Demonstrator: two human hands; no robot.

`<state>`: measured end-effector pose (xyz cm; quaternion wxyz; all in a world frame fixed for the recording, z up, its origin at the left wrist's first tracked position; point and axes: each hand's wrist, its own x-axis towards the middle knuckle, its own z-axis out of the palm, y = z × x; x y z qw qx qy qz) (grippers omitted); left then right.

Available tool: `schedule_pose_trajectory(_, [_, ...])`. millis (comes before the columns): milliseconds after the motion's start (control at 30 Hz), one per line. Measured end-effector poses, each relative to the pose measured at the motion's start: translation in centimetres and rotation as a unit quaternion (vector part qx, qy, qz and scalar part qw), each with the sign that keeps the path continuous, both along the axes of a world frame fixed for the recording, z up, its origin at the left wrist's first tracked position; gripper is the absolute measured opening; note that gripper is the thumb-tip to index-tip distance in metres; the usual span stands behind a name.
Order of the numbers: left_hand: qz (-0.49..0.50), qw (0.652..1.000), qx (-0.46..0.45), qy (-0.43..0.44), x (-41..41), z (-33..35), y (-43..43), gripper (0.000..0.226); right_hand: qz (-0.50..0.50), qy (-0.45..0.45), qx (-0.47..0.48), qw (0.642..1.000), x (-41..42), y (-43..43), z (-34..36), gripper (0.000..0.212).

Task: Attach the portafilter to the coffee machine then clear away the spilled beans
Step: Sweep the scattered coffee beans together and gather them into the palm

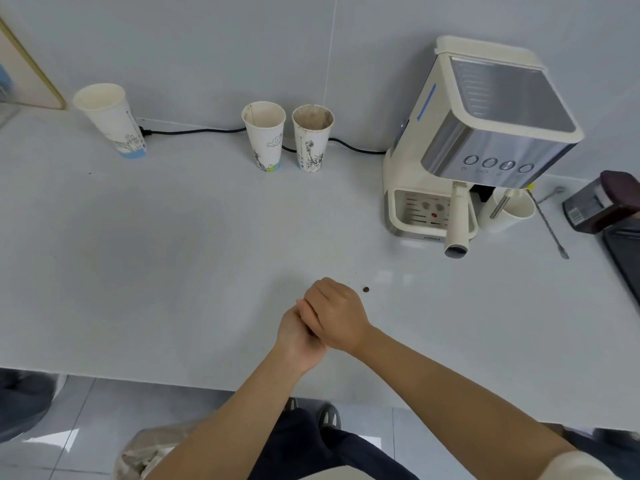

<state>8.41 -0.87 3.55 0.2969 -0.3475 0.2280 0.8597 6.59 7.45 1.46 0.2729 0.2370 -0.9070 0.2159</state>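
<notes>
Head view: portafilter (458,223) sits locked in the coffee machine (485,140) at two o'clock. Right hand (337,315), fingers curled, covers the cupped left hand (298,336), likely dropping in gathered beans; contents hidden. One bean (365,289) lies just beside, one o'clock.

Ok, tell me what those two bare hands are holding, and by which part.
Cannot tell: the right hand covers the left hand, hiding anything inside.

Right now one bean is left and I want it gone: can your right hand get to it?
Probably yes: the bean lies on bare counter just beyond the right hand, with nothing between.
</notes>
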Motion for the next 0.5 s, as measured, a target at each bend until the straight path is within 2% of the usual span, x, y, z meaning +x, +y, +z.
schedule_pose_trajectory(67, [-0.017,1.000,-0.014,0.005,-0.2,-0.3,-0.4,0.032,0.003,-0.029,-0.014,0.999,-0.2,0.3,0.2,0.032])
schedule_pose_trajectory(167, [-0.008,1.000,-0.004,0.019,-0.5,-0.5,-0.4,0.032,-0.015,-0.071,-0.045,0.996,-0.5,0.8,0.7,0.027])
schedule_pose_trajectory(300, [0.003,0.999,0.019,0.027,-0.9,-0.5,-0.8,0.045,-0.039,-0.118,-0.054,0.991,-1.1,2.4,1.1,0.026])
schedule_pose_trajectory(433, [-0.010,1.000,-0.001,0.007,-1.1,-0.7,-1.6,0.038,-0.083,-0.166,0.016,0.982,-1.7,5.1,0.6,0.028])
schedule_pose_trajectory(500, [-0.010,1.000,-0.002,0.004,-1.1,-0.8,-2.0,0.037,-0.099,-0.240,0.059,0.964,-1.7,6.5,0.0,0.028])
